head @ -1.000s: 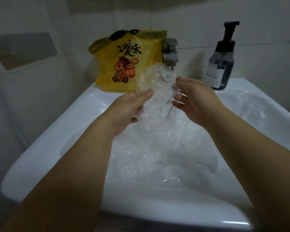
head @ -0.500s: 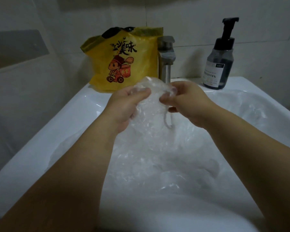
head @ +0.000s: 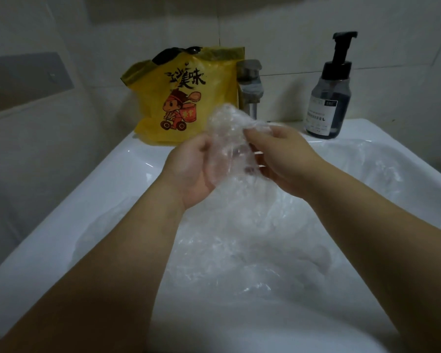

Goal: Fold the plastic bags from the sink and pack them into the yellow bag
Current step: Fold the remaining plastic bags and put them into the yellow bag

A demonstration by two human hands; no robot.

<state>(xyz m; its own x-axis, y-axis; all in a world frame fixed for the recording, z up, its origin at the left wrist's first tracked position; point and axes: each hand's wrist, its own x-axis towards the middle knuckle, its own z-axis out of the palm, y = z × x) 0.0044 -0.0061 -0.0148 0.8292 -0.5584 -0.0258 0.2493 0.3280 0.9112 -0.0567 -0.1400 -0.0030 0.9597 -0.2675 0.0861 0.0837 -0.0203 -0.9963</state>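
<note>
Above the white sink (head: pixel 112 179), both bare hands meet at the middle of the view around one crumpled clear plastic bag (head: pixel 229 133). On its left side, the left hand (head: pixel 189 171) has its palm turned inward and its fingers (head: pixel 201 147) curled into the film. The right hand (head: pixel 285 159) closes on the opposite side, thumb and fingers (head: pixel 256 135) pinching the bunched upper edge, so each hand has a firm hold of the same bag. It stands up between them as a wrinkled lump, and its lower part trails down toward the basin. Beneath the forearms a heap of plastic bags (head: pixel 239 248) fills the bowl, translucent and creased, spreading toward the right rim. At the back left corner of the sink ledge the yellow bag (head: pixel 186 98) stands upright against the tiled wall (head: pixel 99 34), printed with black characters and a cartoon figure on a scooter, with something dark at its top. Just beside it on the right is the metal tap (head: pixel 250 82), partly behind the held bag. A dark pump bottle (head: pixel 329 98) with a white label stands on the back right of the ledge, well apart from the hands.
</note>
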